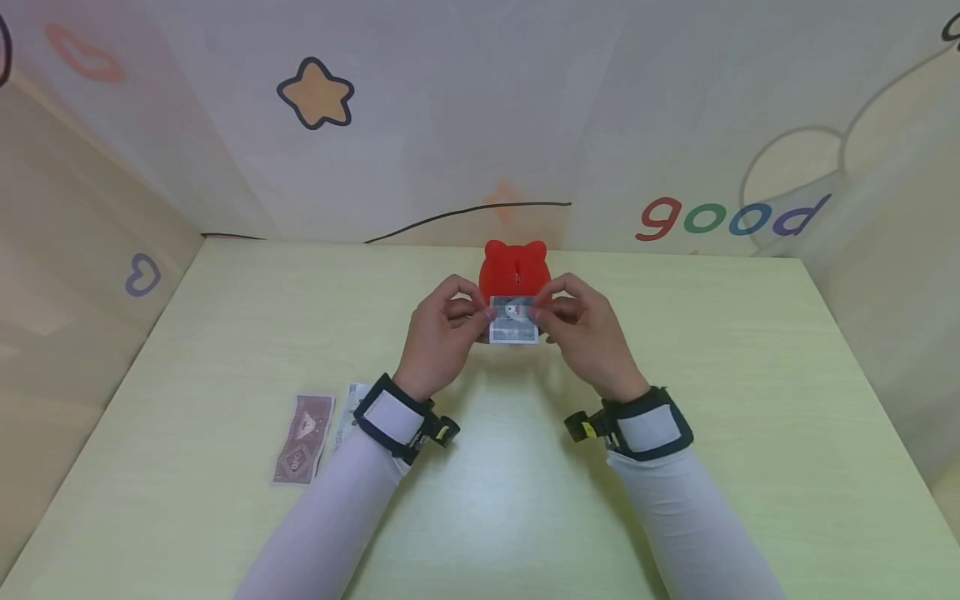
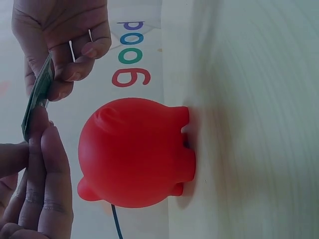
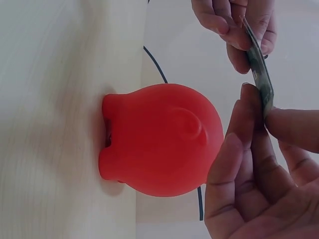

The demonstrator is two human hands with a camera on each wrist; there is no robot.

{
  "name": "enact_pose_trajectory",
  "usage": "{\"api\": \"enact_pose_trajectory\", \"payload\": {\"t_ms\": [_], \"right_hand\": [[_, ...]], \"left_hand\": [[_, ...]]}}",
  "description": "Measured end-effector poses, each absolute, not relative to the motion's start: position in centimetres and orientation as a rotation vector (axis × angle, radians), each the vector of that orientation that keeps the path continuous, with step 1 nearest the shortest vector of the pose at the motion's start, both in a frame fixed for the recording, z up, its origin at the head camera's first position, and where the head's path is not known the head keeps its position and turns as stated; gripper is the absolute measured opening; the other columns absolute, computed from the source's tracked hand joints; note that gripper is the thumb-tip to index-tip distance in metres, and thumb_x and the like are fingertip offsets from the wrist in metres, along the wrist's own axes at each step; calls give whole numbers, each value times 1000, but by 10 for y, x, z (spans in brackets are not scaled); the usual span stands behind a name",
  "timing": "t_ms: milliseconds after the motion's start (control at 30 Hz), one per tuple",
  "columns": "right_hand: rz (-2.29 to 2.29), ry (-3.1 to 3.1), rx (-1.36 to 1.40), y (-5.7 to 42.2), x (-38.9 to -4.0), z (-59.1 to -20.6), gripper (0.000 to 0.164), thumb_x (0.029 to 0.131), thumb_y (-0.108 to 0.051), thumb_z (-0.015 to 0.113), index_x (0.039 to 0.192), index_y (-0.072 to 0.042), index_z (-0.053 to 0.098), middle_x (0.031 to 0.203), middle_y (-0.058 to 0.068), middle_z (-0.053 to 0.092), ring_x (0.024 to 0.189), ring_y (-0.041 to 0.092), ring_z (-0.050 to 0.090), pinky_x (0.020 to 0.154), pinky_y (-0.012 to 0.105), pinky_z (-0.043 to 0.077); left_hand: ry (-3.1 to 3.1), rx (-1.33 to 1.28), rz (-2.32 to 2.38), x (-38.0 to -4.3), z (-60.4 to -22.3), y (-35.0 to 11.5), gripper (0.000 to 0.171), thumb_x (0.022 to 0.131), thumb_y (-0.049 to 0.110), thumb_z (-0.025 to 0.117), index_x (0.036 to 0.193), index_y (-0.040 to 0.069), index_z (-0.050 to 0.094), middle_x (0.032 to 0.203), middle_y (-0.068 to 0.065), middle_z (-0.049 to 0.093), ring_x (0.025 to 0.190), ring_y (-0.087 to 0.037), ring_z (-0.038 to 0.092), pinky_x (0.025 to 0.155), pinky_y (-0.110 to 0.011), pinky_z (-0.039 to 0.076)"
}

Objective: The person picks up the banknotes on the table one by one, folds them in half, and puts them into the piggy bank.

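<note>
A small folded banknote (image 1: 514, 332) is held between both hands, in front of and above a red piggy bank (image 1: 514, 271). My left hand (image 1: 441, 337) pinches its left edge between thumb and fingers. At the opposite edge, my right hand (image 1: 594, 337) pinches it the same way. Seen edge-on in the left wrist view, the banknote (image 2: 37, 97) is thin and greenish. The piggy bank (image 3: 162, 139) stands upright on its short legs, and a dark slot shows on its top in the head view.
On the table (image 1: 750, 400), left of the left forearm, lies a reddish-brown banknote (image 1: 303, 440). A bluish banknote (image 1: 349, 410) beside it is partly covered by that wrist. Behind the piggy bank rises a printed backdrop (image 1: 465, 108) with a star and the word "good".
</note>
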State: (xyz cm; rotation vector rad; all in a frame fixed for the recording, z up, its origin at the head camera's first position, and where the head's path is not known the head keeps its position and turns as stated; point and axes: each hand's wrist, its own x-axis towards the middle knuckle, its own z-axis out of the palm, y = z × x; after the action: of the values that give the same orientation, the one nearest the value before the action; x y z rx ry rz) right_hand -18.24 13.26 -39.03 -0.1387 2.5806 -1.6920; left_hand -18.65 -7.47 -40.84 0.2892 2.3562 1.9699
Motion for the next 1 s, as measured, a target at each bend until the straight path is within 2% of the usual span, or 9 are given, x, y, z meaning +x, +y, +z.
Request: {"api": "enact_pose_trajectory", "payload": {"t_ms": [100, 233, 367, 500, 667, 867, 1000], "right_hand": [[-1673, 2599, -143, 132, -182, -391, 19, 101, -11, 66, 120, -11, 65, 121, 14, 73, 98, 31, 68, 81, 35, 60], [-1655, 2603, -132, 132, -182, -391, 23, 101, -12, 66, 124, -11, 65, 119, 15, 74, 99, 32, 68, 84, 40, 60], [-1633, 2607, -137, 133, -182, -391, 28, 101, -12, 66, 129, -10, 63, 117, 15, 75, 99, 32, 68, 82, 35, 60], [-1620, 2599, -159, 134, -183, -392, 35, 99, -8, 69, 133, -9, 62, 117, 15, 75, 99, 32, 68, 83, 37, 60], [-1599, 2581, -176, 135, -183, -391, 42, 96, -2, 70, 136, -9, 59, 118, 17, 74, 99, 32, 66, 82, 32, 59], [-1588, 2573, -175, 135, -184, -391, 44, 95, -1, 69, 137, -10, 58, 121, 17, 72, 102, 32, 66, 83, 31, 59], [-1584, 2577, -173, 135, -184, -389, 44, 96, -1, 69, 138, -10, 57, 121, 17, 72, 102, 32, 66, 84, 31, 59]], "left_hand": [[2380, 289, 1949, -187, -409, -74, 16, 101, 10, 67, 116, 10, 62, 115, -13, 76, 94, -25, 78, 85, -36, 64], [2414, 300, 1917, -187, -410, -75, 20, 101, 10, 67, 121, 11, 68, 118, -12, 75, 98, -25, 76, 87, -36, 64], [2419, 326, 1897, -188, -410, -76, 26, 100, 10, 67, 127, 10, 68, 118, -12, 75, 101, -25, 76, 89, -36, 63], [2405, 347, 1879, -189, -409, -77, 30, 100, 8, 67, 130, 8, 66, 120, -14, 73, 102, -27, 76, 90, -36, 63], [2392, 346, 1857, -190, -409, -77, 32, 100, 5, 66, 132, 9, 65, 122, -13, 72, 103, -28, 76, 91, -37, 62], [2395, 316, 1823, -189, -409, -77, 36, 100, 5, 66, 134, 14, 64, 125, -10, 69, 106, -27, 74, 91, -38, 63], [2392, 322, 1822, -189, -408, -77, 36, 100, 4, 66, 135, 14, 64, 125, -10, 68, 104, -27, 74, 91, -37, 63]]}}
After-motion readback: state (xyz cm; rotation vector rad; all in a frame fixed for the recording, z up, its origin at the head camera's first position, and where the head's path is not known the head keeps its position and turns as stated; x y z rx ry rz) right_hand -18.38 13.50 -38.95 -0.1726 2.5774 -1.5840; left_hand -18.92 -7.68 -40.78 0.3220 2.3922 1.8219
